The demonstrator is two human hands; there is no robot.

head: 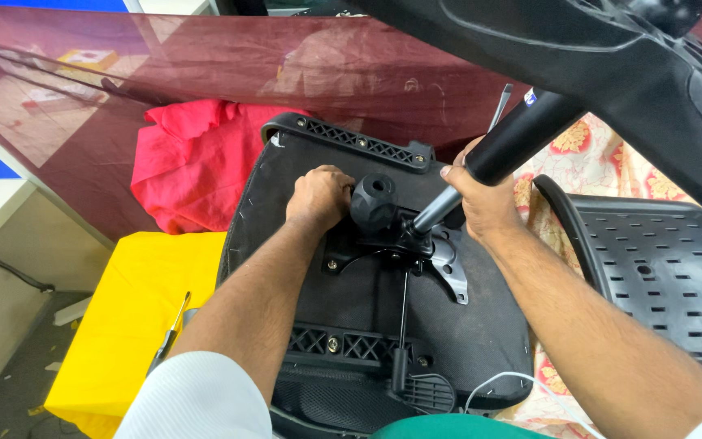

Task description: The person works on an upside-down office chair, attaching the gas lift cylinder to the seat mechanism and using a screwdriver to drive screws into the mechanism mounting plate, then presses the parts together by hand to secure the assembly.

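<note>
Maroon sheeting [205,73] is stretched across the back of the scene, with a red cloth [192,162] bunched at its lower edge and a yellow cloth [136,309] spread at the near left, where a slim metal tool [171,337] has been left within reach. An upturned office chair seat [367,301] is laid underside-up between the cloths, so that its tilt mechanism [404,244] is exposed for work. The left hand [318,195] is clenched beside the black round knob [373,202], pressed against the mechanism plate near the seat's far edge, apparently to steady it. The right hand [481,199] is wrapped around the gas lift cylinder [497,146], which is held slanting up and to the right from the mechanism's socket; the grip sits low on the black sleeve, close to the joint. A black perforated chair back [660,276] is lying at the right on a floral fabric [578,142], well apart from the left hand. A black chair base [611,57] is looming overhead at the top right.
</note>
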